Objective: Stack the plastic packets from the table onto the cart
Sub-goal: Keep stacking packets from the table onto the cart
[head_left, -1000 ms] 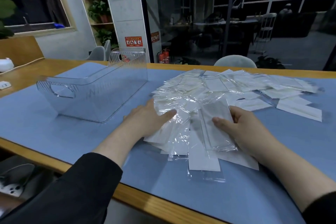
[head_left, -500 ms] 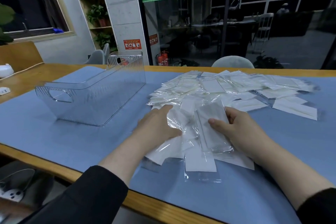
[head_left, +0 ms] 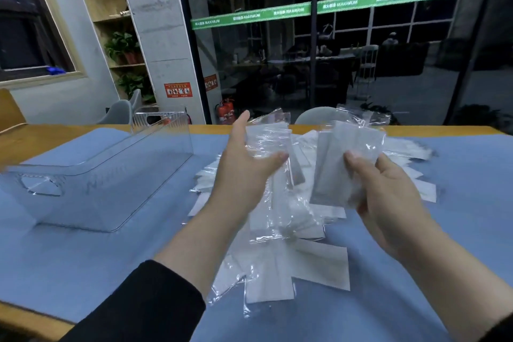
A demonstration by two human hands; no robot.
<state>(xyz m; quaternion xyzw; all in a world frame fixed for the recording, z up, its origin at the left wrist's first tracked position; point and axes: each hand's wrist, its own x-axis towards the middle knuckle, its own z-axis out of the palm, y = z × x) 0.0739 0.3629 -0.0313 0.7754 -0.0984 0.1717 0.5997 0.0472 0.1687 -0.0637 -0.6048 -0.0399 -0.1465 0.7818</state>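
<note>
- Both hands have come up off the table since a second ago: then they lay flat on the heap of plastic packets (head_left: 280, 233), and now each holds a share of it in the air above the pile.
- The left hand (head_left: 244, 172) has its thumb pressed over a loose bunch of clear packets (head_left: 270, 144) and its fingers spread behind them, so it grips that bunch, which trails down toward the heap.
- The right hand (head_left: 385, 189) pinches a second bunch (head_left: 342, 164), white inserts showing through the film, between thumb and curled fingers; the tops of these packets fan out unevenly.
- Most of the packets lie on the blue mat (head_left: 91, 264) that covers the table, spread from the near edge toward the far edge, some crossing one another.
- The clear plastic bin (head_left: 111, 175) stands on the mat toward the left edge of the table, well apart from both hands, and nothing can be seen inside it.
- No cart shows anywhere in this view, so I cannot tell where the packets must go.
- My reading: gathering has turned into lifting, and the two bunches are probably about to be squared together into one stack before they are carried off.
- The slippery film and the ragged ends suggest that packets could slide out of either grip unless the bunches are evened up first.
</note>
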